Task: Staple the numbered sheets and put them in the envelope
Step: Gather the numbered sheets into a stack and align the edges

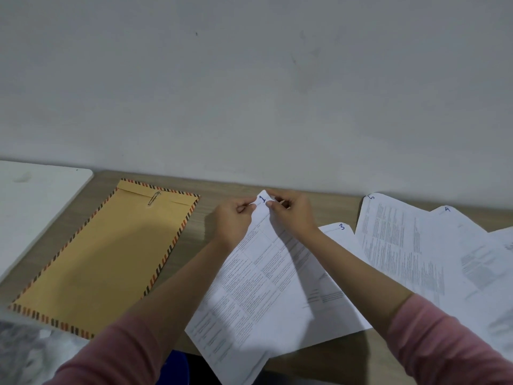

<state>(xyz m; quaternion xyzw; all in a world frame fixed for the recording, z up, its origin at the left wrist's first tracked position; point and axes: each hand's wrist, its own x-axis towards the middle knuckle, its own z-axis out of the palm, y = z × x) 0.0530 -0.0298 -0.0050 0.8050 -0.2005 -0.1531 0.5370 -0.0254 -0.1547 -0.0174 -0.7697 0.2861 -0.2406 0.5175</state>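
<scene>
A printed sheet marked 1 lies slanted across the wooden table's middle. My left hand and my right hand both pinch its far top corner, one on each side of the number. Under it, to the right, lies sheet 3. Further right are sheet 5 and sheet 4, overlapping. A yellow-brown envelope with a striped border lies flat to the left, a paper clip on its flap. No stapler is in view.
A white board or tabletop adjoins at the far left. The grey wall runs right behind the table. More printed sheets spread to the right edge. Something blue shows below the table's front edge.
</scene>
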